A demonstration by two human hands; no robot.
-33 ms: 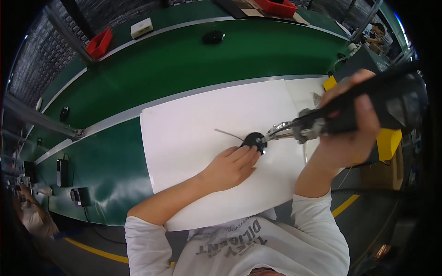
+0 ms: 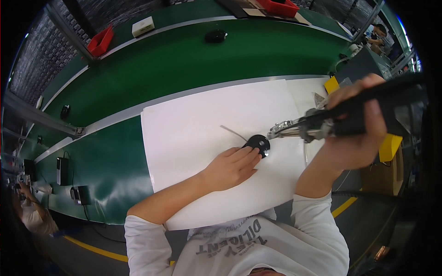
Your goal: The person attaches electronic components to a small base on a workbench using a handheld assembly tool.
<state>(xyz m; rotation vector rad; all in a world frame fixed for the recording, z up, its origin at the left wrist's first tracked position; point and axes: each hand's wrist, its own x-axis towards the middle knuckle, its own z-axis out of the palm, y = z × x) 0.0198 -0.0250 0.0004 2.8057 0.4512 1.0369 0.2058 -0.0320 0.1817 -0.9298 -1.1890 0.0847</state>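
A glossy round black part (image 2: pixel 260 141) with a thin grey cable (image 2: pixel 232 132) lies on a white sheet (image 2: pixel 198 115) in front of me. My left hand (image 2: pixel 234 170) presses on its near left side, fingers together, holding it against the sheet. In my right hand (image 2: pixel 352 152) is a black power screwdriver (image 2: pixel 352 123), held level with fingers wrapped round its body. Its metal nose (image 2: pixel 285 129) points left, and the tip stands just off the part's upper right edge. What lies under my left fingers is hidden.
Beyond the sheet runs a green belt (image 2: pixel 175 64) carrying a black mouse-shaped thing (image 2: pixel 215 36). Red bins (image 2: pixel 100 41) and a white box (image 2: pixel 143 27) line its far side. Dark machinery with a yellow block (image 2: pixel 390 147) stands right. Black adapters (image 2: pixel 79 196) lie left.
The screwdriver's nose has come off the round black part and shifted slightly right with my right hand. The part's top is more exposed; my left hand has barely moved.
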